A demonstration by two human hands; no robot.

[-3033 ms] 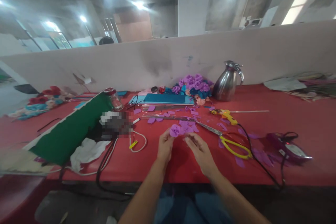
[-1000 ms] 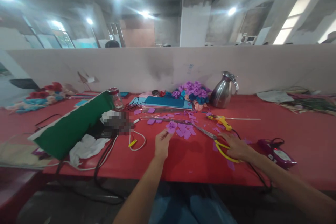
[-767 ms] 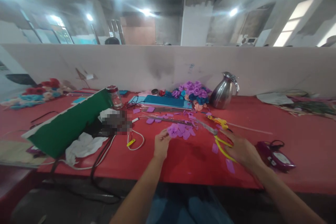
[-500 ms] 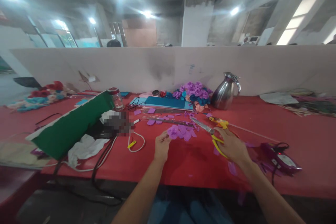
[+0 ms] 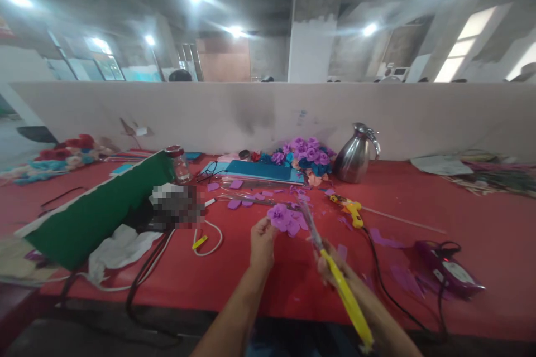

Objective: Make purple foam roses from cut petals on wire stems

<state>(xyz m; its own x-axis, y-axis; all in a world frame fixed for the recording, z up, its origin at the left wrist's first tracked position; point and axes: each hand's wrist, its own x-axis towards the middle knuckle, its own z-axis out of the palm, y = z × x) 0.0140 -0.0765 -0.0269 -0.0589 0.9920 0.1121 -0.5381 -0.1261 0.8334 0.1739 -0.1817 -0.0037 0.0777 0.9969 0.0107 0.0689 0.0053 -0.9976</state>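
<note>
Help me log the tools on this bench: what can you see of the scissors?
The scissors have long, grey, metallic-looking blades and yellow handles, seen nearly edge-on. The right hand grips them near where the handles begin, above the red tabletop. The handles slant back towards the person; the blades point forward, beside the purple flower. Blur hides whether the blades are open or touch its petals.

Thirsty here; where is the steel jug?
In the head view, the steel jug stands right of centre on the table, just right of the purple flowers.
</note>
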